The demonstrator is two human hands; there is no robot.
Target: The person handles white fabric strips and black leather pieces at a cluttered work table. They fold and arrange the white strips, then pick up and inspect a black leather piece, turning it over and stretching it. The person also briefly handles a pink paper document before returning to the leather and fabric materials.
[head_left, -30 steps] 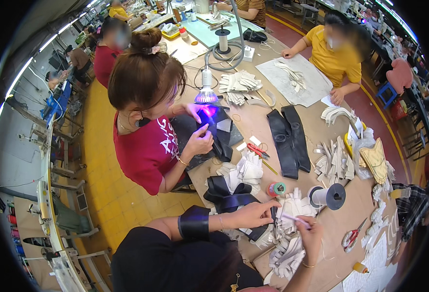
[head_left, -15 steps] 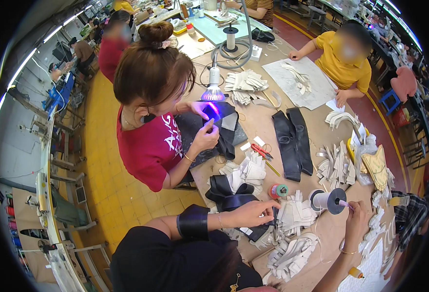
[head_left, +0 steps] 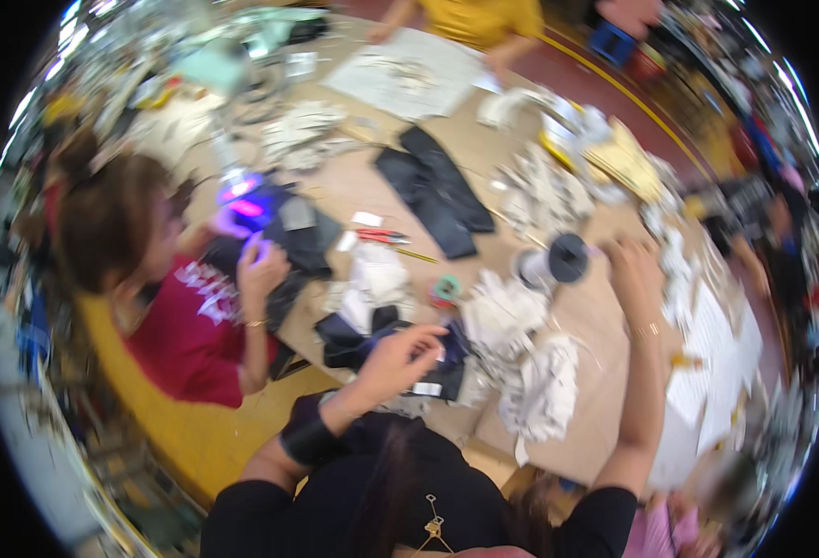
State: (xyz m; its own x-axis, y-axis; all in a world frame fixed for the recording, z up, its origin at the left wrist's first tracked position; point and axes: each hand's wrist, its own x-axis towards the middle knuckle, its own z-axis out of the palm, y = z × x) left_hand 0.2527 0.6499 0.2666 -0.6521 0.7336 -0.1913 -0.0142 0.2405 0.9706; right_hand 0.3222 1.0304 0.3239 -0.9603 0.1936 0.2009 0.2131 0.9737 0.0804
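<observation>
The picture is blurred by motion. My left hand [head_left: 400,358], with a black cuff on the forearm, lies fingers apart on a dark navy fabric piece [head_left: 344,339] at the near table edge. My right hand [head_left: 634,265] is raised over the table with fingers spread, just right of a black spool [head_left: 558,260], and holds nothing that I can see. Between the hands lies a heap of white cut pieces [head_left: 539,391].
A person in a red shirt [head_left: 195,316] works at the left under a purple lamp [head_left: 242,191]. Long black pieces [head_left: 437,191], red scissors [head_left: 381,235] and a small tape roll [head_left: 444,290] lie mid-table. White sheets [head_left: 716,353] lie at the right. A person in yellow [head_left: 474,19] sits across.
My head has turned, shifting the whole scene left and blurring it. My right hand has moved from the white pile up and away toward the black spool. My left hand stays on the dark fabric.
</observation>
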